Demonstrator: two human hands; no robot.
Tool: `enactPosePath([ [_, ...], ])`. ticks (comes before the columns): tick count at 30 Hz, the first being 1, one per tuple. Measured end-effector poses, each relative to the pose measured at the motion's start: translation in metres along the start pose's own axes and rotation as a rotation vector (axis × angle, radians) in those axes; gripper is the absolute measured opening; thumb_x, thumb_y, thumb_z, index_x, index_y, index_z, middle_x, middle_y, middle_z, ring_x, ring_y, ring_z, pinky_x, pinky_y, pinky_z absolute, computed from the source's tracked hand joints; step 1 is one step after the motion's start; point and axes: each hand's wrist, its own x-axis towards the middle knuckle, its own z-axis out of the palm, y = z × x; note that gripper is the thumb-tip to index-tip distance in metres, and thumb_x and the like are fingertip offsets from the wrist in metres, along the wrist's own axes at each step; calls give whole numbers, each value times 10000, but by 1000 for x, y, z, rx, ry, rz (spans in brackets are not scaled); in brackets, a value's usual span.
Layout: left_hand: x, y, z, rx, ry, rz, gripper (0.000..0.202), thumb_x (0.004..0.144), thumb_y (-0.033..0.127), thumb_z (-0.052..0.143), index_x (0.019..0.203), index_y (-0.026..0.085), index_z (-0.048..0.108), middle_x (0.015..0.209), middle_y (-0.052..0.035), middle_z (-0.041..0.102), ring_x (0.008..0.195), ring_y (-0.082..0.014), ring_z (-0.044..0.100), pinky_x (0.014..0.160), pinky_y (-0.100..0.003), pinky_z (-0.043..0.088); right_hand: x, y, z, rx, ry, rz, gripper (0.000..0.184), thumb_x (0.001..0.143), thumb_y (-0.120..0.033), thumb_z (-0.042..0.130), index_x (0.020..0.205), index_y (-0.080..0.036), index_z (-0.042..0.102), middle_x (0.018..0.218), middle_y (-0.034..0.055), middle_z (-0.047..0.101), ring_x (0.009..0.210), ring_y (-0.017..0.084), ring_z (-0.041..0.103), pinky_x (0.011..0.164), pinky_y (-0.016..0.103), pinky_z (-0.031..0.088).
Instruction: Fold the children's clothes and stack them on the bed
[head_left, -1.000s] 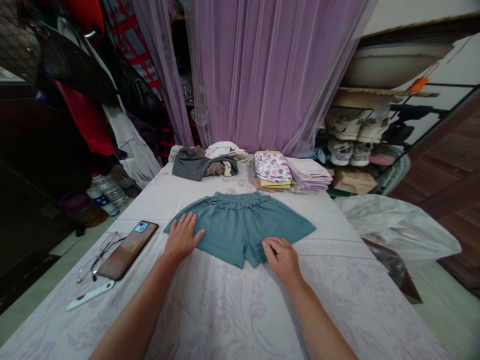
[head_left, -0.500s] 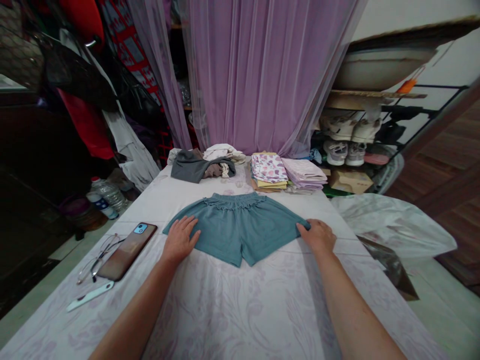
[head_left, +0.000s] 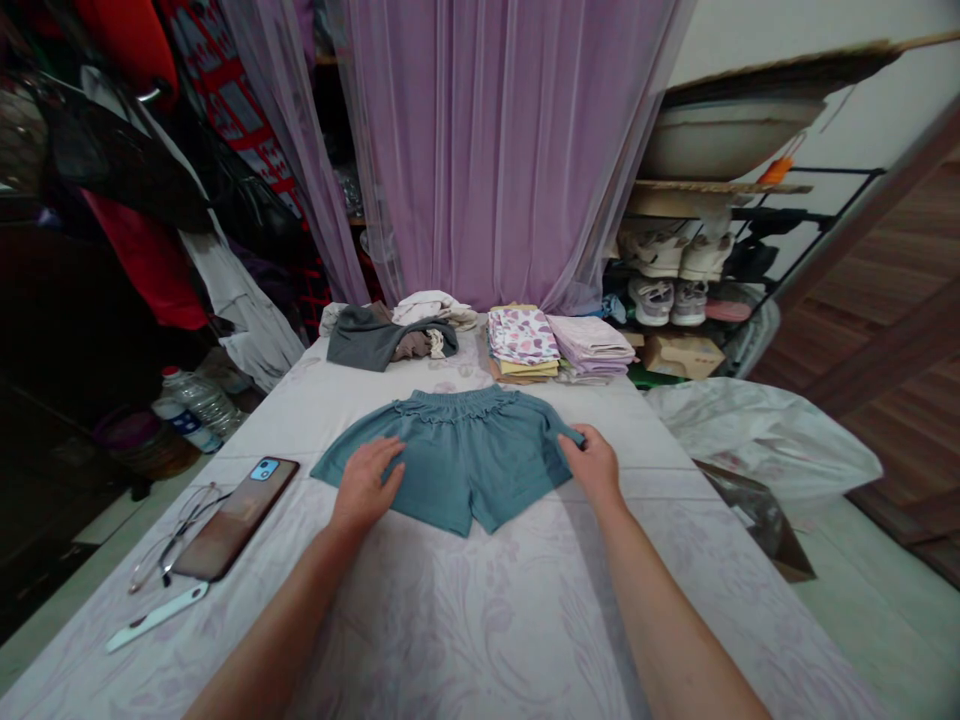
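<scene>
Pressing open, flat left hand on teal-blue knit shorts, lying spread on lilac-floral bedsheet, elastic waistband toward curtain; right hand closed on shorts' outer leg corner, pinching fabric. Brown-cased smartphone on bed left of shorts, just beside wire-rimmed eyeglasses.

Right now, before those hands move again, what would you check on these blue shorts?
Left hand flat on the left leg of the shorts: ok.
Right hand, fingers at the right edge of the shorts: cannot tell whether they pinch it.
Waistband at the far side, uncovered: ok.
Phone and glasses apart from the shorts: ok.
Bed sheet in front of the shorts smooth: ok.
</scene>
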Motion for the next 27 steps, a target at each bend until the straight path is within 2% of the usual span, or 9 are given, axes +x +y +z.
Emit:
enactPosePath([
  [3, 13, 39, 16, -338, -88, -133, 368, 857, 383, 501, 1140, 209, 659, 1213, -88, 683, 1144, -248, 612, 1046, -441, 442, -28, -17, 18, 116, -103, -129, 366, 721, -478, 561, 876, -182, 712, 552, -22, 600, 490, 148, 509, 519, 260, 424],
  [6, 26, 77, 32, -770, -293, -389, 435, 839, 474, 565, 1170, 199, 631, 1197, -100, 683, 1059, -237, 646, 894, -383, 533, -53, -33, 30, 185, -206, -305, 269, 770, -397, 560, 864, -207, 726, 695, 13, 705, 571, 162, 604, 579, 268, 488],
  [8, 33, 95, 39, -1002, -387, -554, 507, 807, 548, 610, 1170, 195, 614, 1199, -110, 668, 1010, -223, 657, 808, -347, 550, -64, -41, 35, 198, -261, -422, 223, 801, -333, 553, 880, -225, 732, 785, 25, 741, 655, 176, 660, 634, 275, 521],
  [10, 38, 105, 42, -1145, -427, -675, 524, 769, 598, 642, 1089, 183, 629, 1112, -99, 678, 914, -187, 665, 764, -311, 544, -72, -46, 38, 191, -301, -512, 212, 817, -276, 545, 904, -236, 734, 837, 31, 757, 721, 183, 692, 680, 280, 539],
  [12, 42, 109, 43, -1210, -441, -735, 483, 748, 610, 660, 950, 171, 642, 923, -52, 677, 784, -138, 645, 722, -267, 530, -78, -48, 42, 171, -330, -576, 222, 824, -232, 538, 926, -240, 734, 863, 37, 763, 765, 186, 707, 713, 285, 547],
  [15, 48, 109, 45, -1197, -428, -760, 398, 720, 546, 712, 823, 170, 631, 677, 33, 584, 607, -80, 558, 599, -195, 478, -84, -52, 44, 150, -369, -639, 237, 834, -206, 534, 961, -242, 731, 883, 45, 764, 798, 186, 710, 745, 292, 549],
  [20, 52, 104, 49, -1133, -354, -758, 244, 708, 373, 741, 782, 174, 623, 597, 65, 558, 498, -58, 491, 480, -167, 379, -81, -61, 29, 219, -447, -649, 221, 876, -287, 531, 937, -225, 734, 856, 43, 756, 755, 171, 697, 714, 269, 537],
  [24, 48, 97, 44, -1167, -321, -820, 134, 769, 316, 650, 787, 194, 598, 621, 53, 599, 525, -87, 546, 502, -191, 423, -39, -60, 19, 230, -383, -483, 276, 908, -350, 493, 907, -216, 734, 855, 41, 758, 754, 170, 695, 686, 251, 531],
  [27, 43, 89, 41, -1194, -279, -862, 99, 782, 302, 615, 805, 210, 584, 653, 43, 631, 577, -112, 590, 558, -228, 476, 12, -59, 32, 130, -331, -392, 256, 873, -263, 509, 1019, -223, 716, 980, 37, 754, 861, 180, 695, 758, 274, 538],
])
